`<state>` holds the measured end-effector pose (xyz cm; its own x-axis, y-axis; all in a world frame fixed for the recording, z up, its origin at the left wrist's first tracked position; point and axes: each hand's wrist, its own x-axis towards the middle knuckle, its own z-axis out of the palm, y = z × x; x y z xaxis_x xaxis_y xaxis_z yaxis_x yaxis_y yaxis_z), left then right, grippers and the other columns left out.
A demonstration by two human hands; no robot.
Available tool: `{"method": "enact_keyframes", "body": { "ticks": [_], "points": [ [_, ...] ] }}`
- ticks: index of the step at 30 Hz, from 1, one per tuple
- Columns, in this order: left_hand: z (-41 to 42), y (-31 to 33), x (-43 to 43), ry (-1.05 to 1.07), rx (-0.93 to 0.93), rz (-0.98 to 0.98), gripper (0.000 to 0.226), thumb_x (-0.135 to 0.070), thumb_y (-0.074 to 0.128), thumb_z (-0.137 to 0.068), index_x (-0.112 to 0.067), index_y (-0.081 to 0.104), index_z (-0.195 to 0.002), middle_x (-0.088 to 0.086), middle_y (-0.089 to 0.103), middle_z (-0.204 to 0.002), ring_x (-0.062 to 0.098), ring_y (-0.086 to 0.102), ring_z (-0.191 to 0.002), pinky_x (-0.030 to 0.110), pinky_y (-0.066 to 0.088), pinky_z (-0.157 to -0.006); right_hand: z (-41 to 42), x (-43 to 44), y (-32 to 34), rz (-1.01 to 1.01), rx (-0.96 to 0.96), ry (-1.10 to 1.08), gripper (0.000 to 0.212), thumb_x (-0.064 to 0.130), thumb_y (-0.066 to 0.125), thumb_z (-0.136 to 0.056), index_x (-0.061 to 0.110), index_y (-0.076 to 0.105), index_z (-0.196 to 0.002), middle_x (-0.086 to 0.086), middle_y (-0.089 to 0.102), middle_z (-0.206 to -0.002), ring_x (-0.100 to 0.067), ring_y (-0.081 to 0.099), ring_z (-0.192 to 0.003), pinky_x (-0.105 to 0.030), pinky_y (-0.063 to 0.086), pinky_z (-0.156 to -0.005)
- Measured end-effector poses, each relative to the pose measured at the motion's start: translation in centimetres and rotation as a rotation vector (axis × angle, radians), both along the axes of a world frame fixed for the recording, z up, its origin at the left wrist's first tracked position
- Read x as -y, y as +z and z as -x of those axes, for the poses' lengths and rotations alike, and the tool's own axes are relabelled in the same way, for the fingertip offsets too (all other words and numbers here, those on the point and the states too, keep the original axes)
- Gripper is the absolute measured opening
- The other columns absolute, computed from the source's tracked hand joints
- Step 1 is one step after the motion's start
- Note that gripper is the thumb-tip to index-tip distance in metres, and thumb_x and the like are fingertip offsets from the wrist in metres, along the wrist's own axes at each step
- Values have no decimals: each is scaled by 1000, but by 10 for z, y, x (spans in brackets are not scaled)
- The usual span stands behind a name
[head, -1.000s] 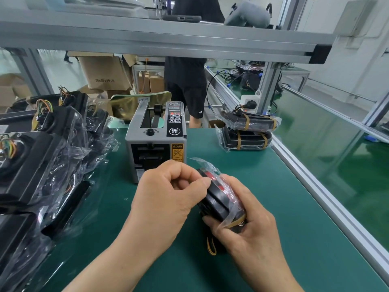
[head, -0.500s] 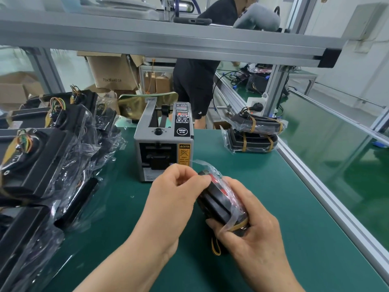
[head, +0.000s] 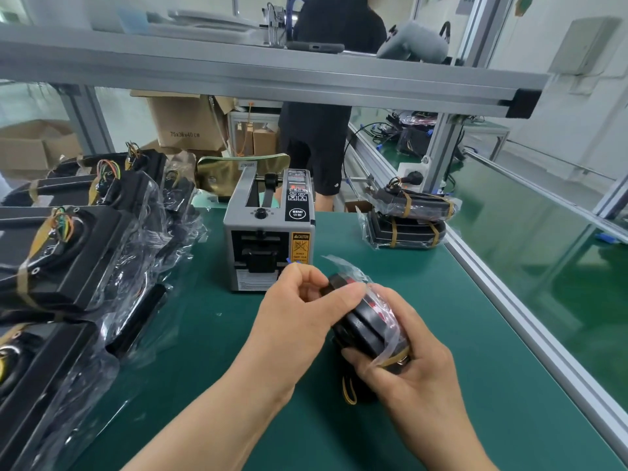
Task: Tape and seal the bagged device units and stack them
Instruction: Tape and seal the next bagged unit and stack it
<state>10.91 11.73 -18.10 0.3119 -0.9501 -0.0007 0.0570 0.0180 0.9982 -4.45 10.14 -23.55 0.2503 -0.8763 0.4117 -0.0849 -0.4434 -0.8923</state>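
Observation:
A black device unit in a clear plastic bag stands on edge on the green mat in front of me. My right hand grips its lower right side, fingers curled over the bag and a strip of amber tape. My left hand pinches the bag's top left part between thumb and fingers. Two taped, bagged units lie stacked at the back right. Several bagged units with coloured wires are heaped on the left.
A grey automatic tape dispenser stands just behind my hands. An aluminium rail borders the mat on the right. A frame beam crosses overhead. A person in black stands beyond the bench, near cardboard boxes.
My hands stay on the bagged unit; the left fingers have shifted a little on the bag's top. The view has tilted up slightly.

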Motion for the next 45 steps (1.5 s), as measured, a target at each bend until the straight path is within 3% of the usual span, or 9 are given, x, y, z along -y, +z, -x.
{"method": "enact_keyframes", "body": {
  "ticks": [9,13,17,20,26,31,37,42,45],
  "points": [
    [-27,-14,-14,239,262,114,11,-30,75,-82,-36,67,-89,-14,68,-84,-3,58,-70,8,42,-64,8,10,9,-93,192,96,71,17,87,-58,45,67,-119,9,73,-118,-9,69,-110,-12,50,-87],
    [-43,-23,-13,-192,340,5,65,-42,87,-68,-35,54,-124,-18,65,-118,-2,59,-111,18,44,-95,3,8,3,-225,393,327,73,15,86,-65,20,60,-133,-16,66,-129,-34,62,-122,-33,52,-97],
    [-52,-25,-14,-435,167,101,64,-42,85,-62,-10,68,-116,0,74,-102,12,68,-97,19,50,-83,5,6,2,-293,393,489,82,25,89,-68,13,52,-140,-22,59,-136,-41,55,-128,-43,48,-103],
    [-58,-20,-16,-403,231,188,57,-45,87,-62,-18,73,-109,4,75,-103,15,69,-98,22,52,-85,22,14,13,-319,392,512,79,39,86,-70,17,54,-140,-12,55,-145,-30,51,-136,-40,43,-110],
    [-59,13,-14,-319,852,167,61,-44,91,-59,-45,65,-113,-20,69,-106,4,63,-101,30,49,-91,38,34,29,-126,-90,386,31,31,54,-100,27,68,-127,6,67,-131,-12,58,-127,-20,43,-104],
    [-42,14,-10,-255,1271,168,68,-58,83,-63,-40,61,-124,-17,65,-107,-1,49,-101,26,34,-95,41,33,8,-310,-57,437,60,42,81,-76,25,63,-131,6,66,-133,-11,60,-125,-21,46,-100],
    [-38,3,0,-311,1360,205,76,-60,82,-64,-32,62,-132,-16,66,-117,6,51,-114,32,30,-105,33,27,-2,-366,-24,382,59,21,84,-65,21,68,-122,2,73,-120,-11,68,-111,-18,50,-89],
    [-50,-15,-7,-117,1081,334,66,-68,75,-63,-33,71,-119,-24,59,-125,-4,41,-127,25,26,-113,33,15,-12,-418,112,200,57,-4,89,-61,14,72,-113,-4,77,-106,-16,73,-100,-14,53,-78],
    [-58,-23,-2,241,605,142,20,-54,69,-79,-39,73,-92,-29,66,-99,-9,58,-98,7,40,-83,34,3,-18,-388,89,23,56,-20,77,-66,19,77,-106,-1,79,-94,-5,75,-83,-5,50,-68]
  ]
}}
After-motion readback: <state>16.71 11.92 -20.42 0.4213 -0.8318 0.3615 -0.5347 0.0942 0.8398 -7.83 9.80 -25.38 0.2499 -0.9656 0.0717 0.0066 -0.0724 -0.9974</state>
